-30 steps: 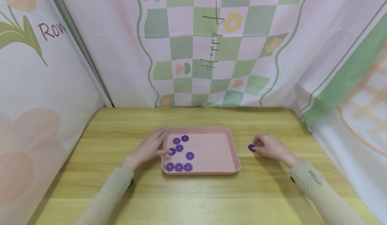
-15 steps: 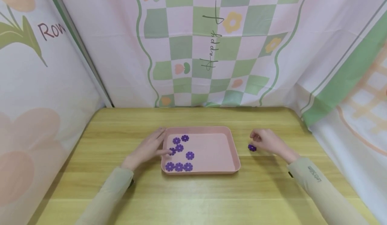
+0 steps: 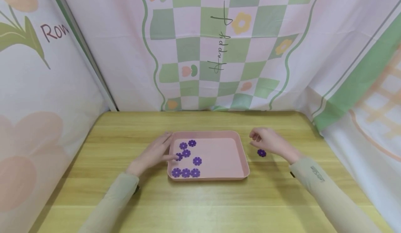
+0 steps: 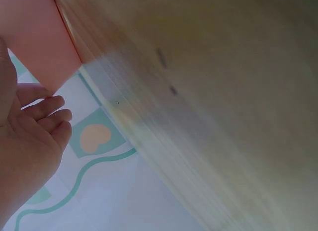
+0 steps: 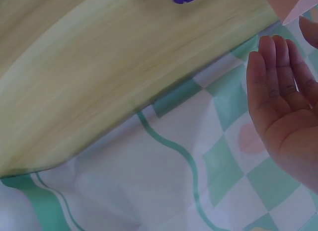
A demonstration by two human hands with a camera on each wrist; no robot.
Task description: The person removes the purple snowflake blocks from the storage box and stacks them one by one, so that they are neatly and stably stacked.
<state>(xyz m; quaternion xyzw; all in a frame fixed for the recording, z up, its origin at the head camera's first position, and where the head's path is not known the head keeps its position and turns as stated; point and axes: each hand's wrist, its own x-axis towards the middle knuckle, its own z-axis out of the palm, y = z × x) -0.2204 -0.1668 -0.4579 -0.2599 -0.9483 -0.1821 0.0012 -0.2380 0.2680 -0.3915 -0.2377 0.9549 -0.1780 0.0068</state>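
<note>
My left hand (image 3: 152,153) rests at the left side of a pink tray (image 3: 220,156), thumb reaching over the rim beside a purple flower-shaped disc (image 3: 179,156). In the left wrist view, the fingertips of that hand (image 4: 35,134) lie right at the tray's corner (image 4: 49,42). Several more such discs lie in the tray's left half, including a row of three along the front (image 3: 186,172). Right of the tray, my right hand (image 3: 269,143) hovers with relaxed fingers and holds nothing. A single purple disc (image 3: 261,153) lies on the table just below it.
The wooden table (image 3: 200,208) ends at a checked curtain (image 3: 216,52) behind the tray. Printed cloths hang close on the left (image 3: 47,97) and on the right (image 3: 369,97).
My right hand has let go of the purple disc, leaving it on the table, and moved up and left toward the tray. The left hand and the tray have stayed put.
</note>
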